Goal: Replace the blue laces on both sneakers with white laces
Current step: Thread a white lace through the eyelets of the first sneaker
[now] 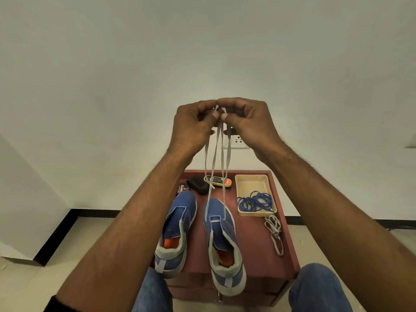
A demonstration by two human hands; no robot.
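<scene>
Left hand (193, 123) & right hand (246, 122) raised together, both pinching white lace (215, 154) ends; lace hangs to right sneaker (221, 239) mid-cabinet. Blue laces (255, 202) in tray (251, 180), cabinet's far right corner.

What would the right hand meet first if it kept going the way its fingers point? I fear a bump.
The right hand points inward, so it would meet the left hand first; their fingertips seem already to touch at the white lace, though depth is unclear.

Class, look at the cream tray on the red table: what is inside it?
Inside the cream tray, a tangle of blue laces fills the near half, one loop reaching over the rim. The far half shows bare floor. Anything under the tangle is covered.
</scene>
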